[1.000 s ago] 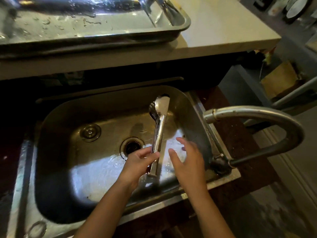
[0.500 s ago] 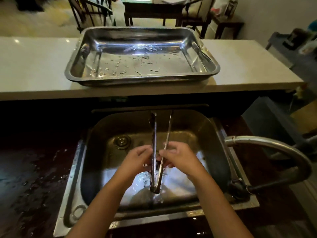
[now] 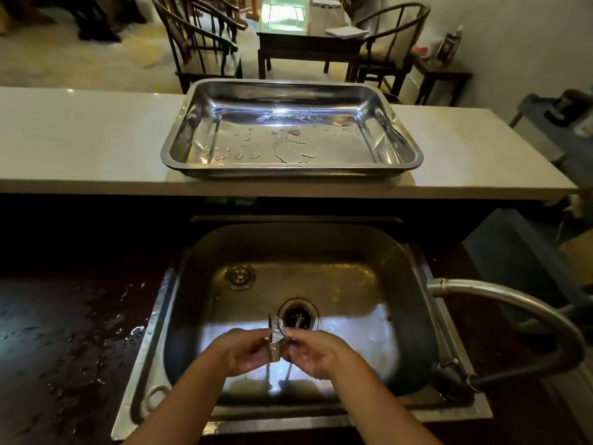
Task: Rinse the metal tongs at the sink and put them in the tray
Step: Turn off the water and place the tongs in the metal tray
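The metal tongs (image 3: pixel 275 340) stand nearly on end between my two hands, over the near part of the steel sink (image 3: pixel 404 252). My left hand (image 3: pixel 245 350) grips them from the left and my right hand (image 3: pixel 313 351) from the right. Only a short shiny piece of the tongs shows between the fingers, seen almost end-on. The sink's drain (image 3: pixel 298 314) lies just beyond the hands. A wet, empty steel tray (image 3: pixel 179 155) sits on the pale counter (image 3: pixel 80 133) behind the sink.
A curved faucet (image 3: pixel 513 303) arches in from the right of the sink, its spout pointing left at the rim. A dark wet worktop (image 3: pixel 64 332) lies left of the sink. Beyond the counter stand wooden chairs (image 3: pixel 205 43) and a dark table (image 3: pixel 308 43).
My right hand has joined the left on the tongs. The tongs went from lying flat and pointing away to standing nearly on end. My view has tilted up and shows the whole tray.
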A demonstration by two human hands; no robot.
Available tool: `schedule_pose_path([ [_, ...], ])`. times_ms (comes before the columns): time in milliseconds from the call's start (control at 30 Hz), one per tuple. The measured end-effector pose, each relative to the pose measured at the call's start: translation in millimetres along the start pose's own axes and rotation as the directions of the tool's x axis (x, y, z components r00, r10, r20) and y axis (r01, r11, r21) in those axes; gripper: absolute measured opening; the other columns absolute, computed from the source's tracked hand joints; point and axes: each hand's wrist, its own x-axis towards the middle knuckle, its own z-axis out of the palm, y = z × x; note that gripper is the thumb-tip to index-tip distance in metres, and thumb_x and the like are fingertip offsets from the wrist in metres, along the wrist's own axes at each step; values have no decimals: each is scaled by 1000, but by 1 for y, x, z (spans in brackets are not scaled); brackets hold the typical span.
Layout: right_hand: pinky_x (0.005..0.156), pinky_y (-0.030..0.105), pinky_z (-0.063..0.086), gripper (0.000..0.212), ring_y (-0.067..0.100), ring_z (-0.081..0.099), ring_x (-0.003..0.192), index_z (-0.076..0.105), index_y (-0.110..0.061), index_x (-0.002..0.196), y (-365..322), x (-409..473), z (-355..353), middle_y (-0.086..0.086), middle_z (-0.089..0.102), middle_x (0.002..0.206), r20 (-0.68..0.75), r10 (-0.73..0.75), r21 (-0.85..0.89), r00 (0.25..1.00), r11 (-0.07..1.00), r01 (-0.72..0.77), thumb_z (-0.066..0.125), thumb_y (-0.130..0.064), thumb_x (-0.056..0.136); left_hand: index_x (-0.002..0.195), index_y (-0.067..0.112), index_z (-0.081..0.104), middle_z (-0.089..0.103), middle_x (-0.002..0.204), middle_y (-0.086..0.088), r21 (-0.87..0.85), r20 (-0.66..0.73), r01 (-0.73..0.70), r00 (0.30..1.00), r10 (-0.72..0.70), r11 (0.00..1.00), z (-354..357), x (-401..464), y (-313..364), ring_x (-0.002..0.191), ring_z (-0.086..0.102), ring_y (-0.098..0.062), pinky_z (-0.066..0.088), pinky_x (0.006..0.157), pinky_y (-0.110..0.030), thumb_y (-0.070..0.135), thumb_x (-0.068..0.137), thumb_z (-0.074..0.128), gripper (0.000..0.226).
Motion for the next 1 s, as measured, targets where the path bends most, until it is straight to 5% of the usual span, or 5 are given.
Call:
schedule_pose_path([
  [100, 70, 27, 58, 8, 21, 67, 63, 61, 3, 90, -1, -1, 4, 16, 65, 82, 4, -12, 19, 1000, 1000, 12, 62, -5, 86, 69, -4, 61, 66, 44, -14, -1, -1, 17, 1000, -17, 1000, -2, -1, 3, 35, 63, -17, 50, 34, -20, 1, 84, 60, 16],
  [233, 59, 25, 60, 16, 21, 69, 66, 64, 2, 96, -13, -18, 11, 14, 70, 78, -23, -115, -147, 993, 983, 110, 65, -9, 84, 74, 0, 63, 71, 51, -9, 56, 37, -82, 996, 80, 995, -1, -11, 12, 45, 68, -16, 54, 40, -23, 6, 88, 56, 17],
  [400, 66, 30, 59, 24, 20, 67, 67, 56, -16, 108, -24, -49, 17, 15, 66, 101, 55, -388, -463, 920, 807, 368, 63, -17, 85, 105, -2, 62, 66, 96, -16, 267, 82, -359, 933, 351, 894, 0, -35, 23, 93, 62, -24, 54, 80, -36, 13, 90, 55, 22],
  [700, 66, 11, 53, 56, -2, 66, 73, 48, -38, 125, -66, -117, 42, -6, 68, 83, 143, -880, -629, 454, 274, 728, 72, -19, 77, 115, 17, 60, 72, 92, -2, 299, 198, -806, 576, 793, 511, 15, -107, 73, 86, 71, -11, 55, 70, -18, -2, 84, 58, 37],
  [1000, 53, 14, 55, 62, 6, 65, 75, 39, -30, 136, -213, -215, 109, -13, 58, 89, 323, -939, -649, 118, -129, 750, 67, -19, 82, 109, 41, 55, 68, 97, 11, 217, 250, -954, 258, 933, 205, 43, -188, 224, 86, 68, 0, 56, 62, -15, 16, 84, 61, 36],
])
